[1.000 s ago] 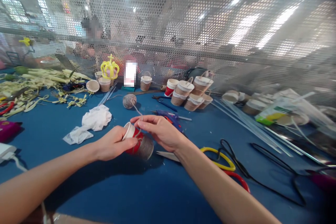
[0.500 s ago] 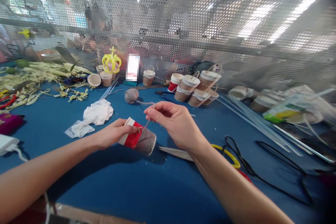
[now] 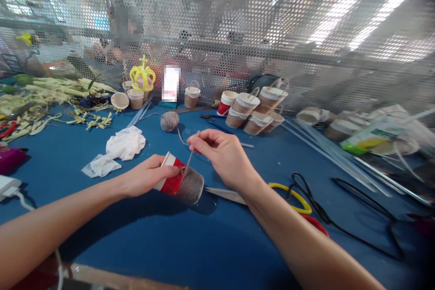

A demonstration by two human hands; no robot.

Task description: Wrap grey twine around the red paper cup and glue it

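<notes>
My left hand (image 3: pixel 144 180) is wrapped round a red paper cup (image 3: pixel 171 181) lying on its side, its lower half wound with grey-brown twine (image 3: pixel 190 186). A little above and to the right of the cup, my right hand (image 3: pixel 226 156) pinches the loose strand of twine (image 3: pixel 189 158) and holds it taut up from the cup. The strand runs back to a ball of twine (image 3: pixel 169 121) on the blue table (image 3: pixel 170 244).
Yellow-handled scissors (image 3: pixel 288 197) lie under my right wrist, black scissors (image 3: pixel 306 190) beside them. Several twine-wrapped cups (image 3: pixel 254 113) are stacked at the back by the mesh screen, with a yellow crown (image 3: pixel 142 77), white cloth (image 3: pixel 124 142), clear sticks (image 3: pixel 326 149) and straw strips (image 3: pixel 50 99).
My right hand has lifted off the cup and drawn the strand up and to the right. The cup has stayed in my left hand.
</notes>
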